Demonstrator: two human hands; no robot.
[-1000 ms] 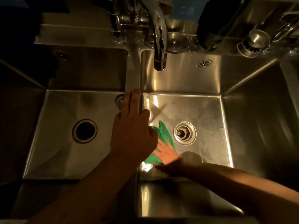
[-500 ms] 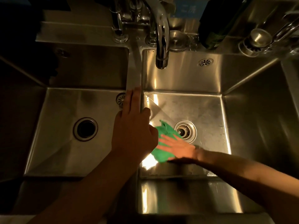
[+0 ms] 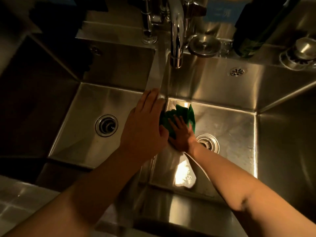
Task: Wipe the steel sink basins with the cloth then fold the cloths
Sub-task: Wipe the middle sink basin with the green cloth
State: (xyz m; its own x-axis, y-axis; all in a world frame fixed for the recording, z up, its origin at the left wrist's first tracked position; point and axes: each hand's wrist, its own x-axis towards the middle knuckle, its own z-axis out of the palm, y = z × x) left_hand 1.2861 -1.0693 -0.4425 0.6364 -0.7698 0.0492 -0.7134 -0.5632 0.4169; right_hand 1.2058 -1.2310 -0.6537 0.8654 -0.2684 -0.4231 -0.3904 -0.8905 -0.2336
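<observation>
Cloth, green and bunched, is lying on the floor of the right basin, up in its far-left corner, touching the wall below the divider. Right hand is lying flat on top of the cloth's near half, fingers straight and spread, palm down, nothing curled round the fabric. The cloth is sticking out beyond the fingertips toward the back wall. Left hand is resting flat on the divider between the two basins, fingers straight and together, holding nothing; its thumb side is sitting just beside the cloth and the right hand.

Hard to make out: the left hand is covering the cloth's left edge, and the right palm is hiding its near part, so the full outline is not showing (folds are also lost in the dim light). The right wrist is overlapping part of the right drain. The left drain in the left basin is showing whole. A bright glare patch is washing out the right basin floor near its front wall. The tap is hanging over the divider's far end, its top cut off by the frame edge. A dark bottle on the back ledge is also cut off at the top. The far left of the view is too dark to read.
</observation>
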